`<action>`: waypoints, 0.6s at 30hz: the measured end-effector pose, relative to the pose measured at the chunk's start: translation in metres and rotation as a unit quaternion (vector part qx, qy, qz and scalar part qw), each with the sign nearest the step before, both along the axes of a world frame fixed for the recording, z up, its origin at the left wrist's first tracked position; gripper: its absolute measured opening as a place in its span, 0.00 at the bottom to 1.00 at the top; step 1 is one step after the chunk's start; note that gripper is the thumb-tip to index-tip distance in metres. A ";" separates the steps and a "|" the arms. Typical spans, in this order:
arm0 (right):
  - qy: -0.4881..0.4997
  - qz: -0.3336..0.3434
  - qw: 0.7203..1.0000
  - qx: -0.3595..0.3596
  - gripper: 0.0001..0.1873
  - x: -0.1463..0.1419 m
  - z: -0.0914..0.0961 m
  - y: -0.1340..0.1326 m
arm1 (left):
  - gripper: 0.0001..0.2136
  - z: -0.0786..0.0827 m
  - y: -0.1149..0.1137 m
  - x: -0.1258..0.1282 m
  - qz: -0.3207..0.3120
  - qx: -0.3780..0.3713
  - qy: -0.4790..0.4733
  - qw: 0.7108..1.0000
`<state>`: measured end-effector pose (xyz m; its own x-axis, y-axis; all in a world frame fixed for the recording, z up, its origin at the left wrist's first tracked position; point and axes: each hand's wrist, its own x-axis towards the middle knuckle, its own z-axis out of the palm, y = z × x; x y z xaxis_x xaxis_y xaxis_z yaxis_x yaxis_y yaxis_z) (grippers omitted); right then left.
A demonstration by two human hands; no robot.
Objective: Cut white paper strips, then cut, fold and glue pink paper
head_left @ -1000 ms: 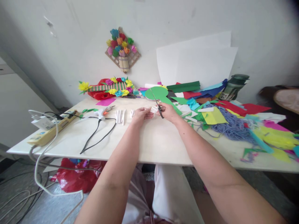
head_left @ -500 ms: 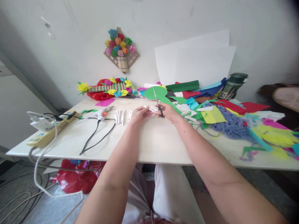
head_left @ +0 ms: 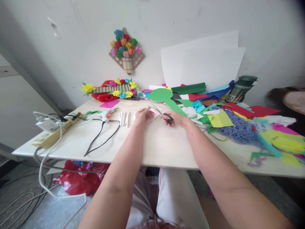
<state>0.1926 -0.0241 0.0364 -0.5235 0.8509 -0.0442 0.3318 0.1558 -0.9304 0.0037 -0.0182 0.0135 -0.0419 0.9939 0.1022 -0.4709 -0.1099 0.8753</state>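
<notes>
Scissors (head_left: 164, 114) in right hand (head_left: 176, 119), blades apart.

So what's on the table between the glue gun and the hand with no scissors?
In the head view, a few small white paper rolls lie side by side between the glue gun and the left hand.

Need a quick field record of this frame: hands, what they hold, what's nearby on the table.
left hand: left hand pinches a small white paper piece just above the table
right hand: right hand grips scissors, blades open, tips pointing toward the paper
left of hands: white paper rolls, glue gun with black cord, power strip
behind hands: green paper cutout
right side: coloured paper scraps, blue yarn, dark green bottle
wall: paper flower decoration
</notes>
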 end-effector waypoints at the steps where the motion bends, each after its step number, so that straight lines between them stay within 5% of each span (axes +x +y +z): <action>1: -0.002 0.009 1.000 -0.003 0.17 0.001 0.000 0.000 | 0.12 -0.001 0.001 -0.001 0.002 0.002 -0.006 1.000; 18: -0.025 0.042 0.999 -0.005 0.19 0.001 0.001 -0.002 | 0.05 -0.006 0.008 -0.004 0.032 -0.018 -0.057 0.998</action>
